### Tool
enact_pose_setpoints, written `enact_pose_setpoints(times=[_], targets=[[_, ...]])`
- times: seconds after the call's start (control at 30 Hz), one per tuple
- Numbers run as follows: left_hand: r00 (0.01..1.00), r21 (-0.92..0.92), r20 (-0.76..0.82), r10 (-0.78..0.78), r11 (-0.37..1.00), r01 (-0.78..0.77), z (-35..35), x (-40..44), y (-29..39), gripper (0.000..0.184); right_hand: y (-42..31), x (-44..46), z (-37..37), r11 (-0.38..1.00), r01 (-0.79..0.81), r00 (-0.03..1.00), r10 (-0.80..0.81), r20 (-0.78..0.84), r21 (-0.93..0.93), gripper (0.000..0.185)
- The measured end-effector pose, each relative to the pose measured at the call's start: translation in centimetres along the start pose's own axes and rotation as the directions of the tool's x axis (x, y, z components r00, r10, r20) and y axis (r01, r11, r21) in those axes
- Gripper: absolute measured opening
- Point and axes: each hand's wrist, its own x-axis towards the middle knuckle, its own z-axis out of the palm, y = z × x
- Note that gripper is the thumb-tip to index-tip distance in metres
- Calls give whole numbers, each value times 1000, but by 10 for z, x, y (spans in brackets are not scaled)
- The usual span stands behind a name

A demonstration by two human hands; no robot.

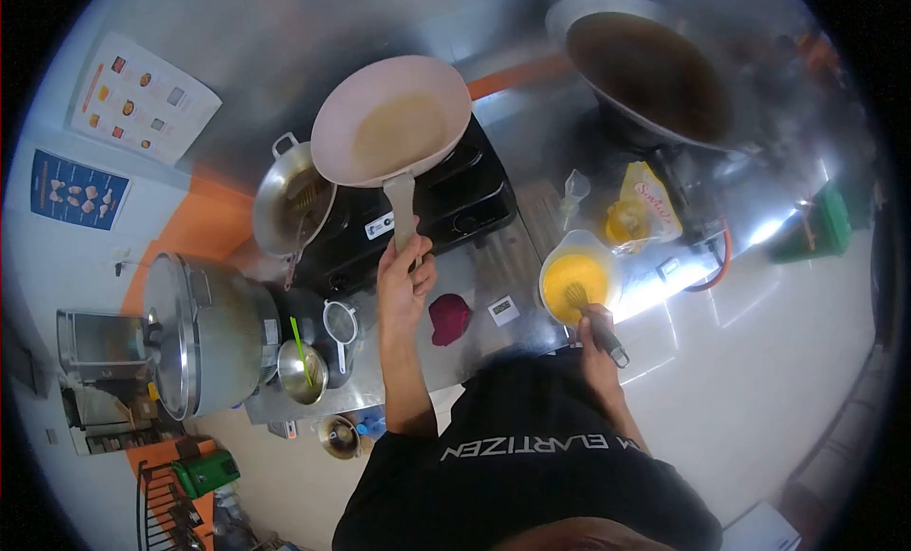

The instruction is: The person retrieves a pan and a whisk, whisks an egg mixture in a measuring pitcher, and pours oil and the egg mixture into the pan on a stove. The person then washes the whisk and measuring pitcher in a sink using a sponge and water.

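My left hand [406, 271] is wrapped round the handle of a pink frying pan [332, 124], tilted above a black gas stove [489, 186]. A thin layer of oily liquid lies in the pan. On the right, my right hand [598, 347] grips a whisk [607, 337] by its dark handle. The whisk's wires dip into beaten yellow liquid, which looks like egg, in a white bowl [617, 271]. Close to the bowl are a yellow oil pouch [655, 205] and a small clear measuring cup [574, 190].
A large wok of dark oil [650, 72] stands at the far right. Left of the stove are a metal pan [270, 205], a big lidded pot [223, 342], a small strainer [340, 323] and a steel bowl [294, 385]. A maroon cloth [449, 319] and a timer [503, 310] lie in front.
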Motion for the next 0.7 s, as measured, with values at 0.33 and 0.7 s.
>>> enact_pose_setpoints(times=[0.33, 0.7], targets=[[960, -327, 280, 16, 942, 79, -11, 0, 5, 43, -7, -4, 1, 999, -28, 999, 28, 16, -29, 40], [991, 113, -104, -88, 989, 100, 13, -6, 1, 13, -3, -3, -1, 1000, -23, 999, 23, 22, 2, 37]])
